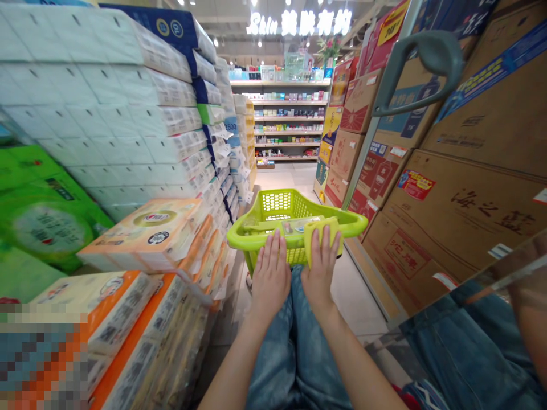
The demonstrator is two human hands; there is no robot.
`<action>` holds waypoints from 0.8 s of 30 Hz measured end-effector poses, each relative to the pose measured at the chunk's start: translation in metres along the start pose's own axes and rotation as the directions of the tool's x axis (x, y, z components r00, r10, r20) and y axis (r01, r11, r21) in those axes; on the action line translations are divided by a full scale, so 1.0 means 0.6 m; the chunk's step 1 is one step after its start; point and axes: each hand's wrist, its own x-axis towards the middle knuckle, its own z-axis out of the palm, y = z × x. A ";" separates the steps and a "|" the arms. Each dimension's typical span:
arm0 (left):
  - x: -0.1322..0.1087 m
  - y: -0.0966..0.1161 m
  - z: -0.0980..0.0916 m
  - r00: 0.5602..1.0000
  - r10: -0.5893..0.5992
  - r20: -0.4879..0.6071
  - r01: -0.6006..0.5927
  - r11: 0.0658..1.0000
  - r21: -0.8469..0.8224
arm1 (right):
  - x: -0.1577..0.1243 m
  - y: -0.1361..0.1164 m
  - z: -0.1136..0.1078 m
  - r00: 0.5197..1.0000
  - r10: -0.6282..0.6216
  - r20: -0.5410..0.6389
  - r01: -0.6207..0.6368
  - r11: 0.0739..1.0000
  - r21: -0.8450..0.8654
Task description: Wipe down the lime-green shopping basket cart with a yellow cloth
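A lime-green shopping basket (247, 241) stands in front of my knees, its handle upright at the right with a grey grip (442, 60) on top. My left hand (272, 272) lies with fingers stretched over the near side of the basket, nothing seen held in it. Beside it, my right hand (319, 263) presses a folded yellow cloth (335, 228) against the rim, fingers bent over it. A clear package with a label (294, 225) shows just beyond my fingertips inside the basket. The rest of the basket's contents is hidden.
Stacked white tissue packs (102, 114) and orange packs (145, 230) rise on the left. Cardboard cartons (482, 199) line the right. A tiled aisle (290, 173) leads to shelves of small goods (290, 118). Another person's jeans (474, 347) appear at the lower right.
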 end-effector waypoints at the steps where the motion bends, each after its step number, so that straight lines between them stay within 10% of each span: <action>1: -0.001 -0.002 0.000 1.000 0.003 0.006 -0.003 1.000 0.000 | -0.006 -0.013 0.005 0.998 -0.054 0.014 0.054 0.998 -0.013; 9: 0.000 -0.009 0.002 1.000 0.006 0.006 -0.005 1.000 -0.022 | -0.024 0.027 0.002 0.968 -0.225 0.107 0.234 0.970 -0.073; 15: 0.003 -0.001 0.000 1.000 0.006 -0.001 -0.006 0.999 -0.035 | -0.020 0.090 -0.018 0.999 -0.037 -0.016 0.035 0.994 -0.100; 20: 0.003 0.003 -0.001 1.000 -0.003 -0.001 0.003 0.999 -0.045 | -0.013 0.048 -0.008 0.987 0.150 -0.063 -0.147 0.988 0.053; 24: 0.002 0.001 -0.001 1.000 0.001 0.008 0.000 0.999 -0.032 | -0.018 -0.004 0.009 1.000 0.018 0.017 -0.019 0.999 0.034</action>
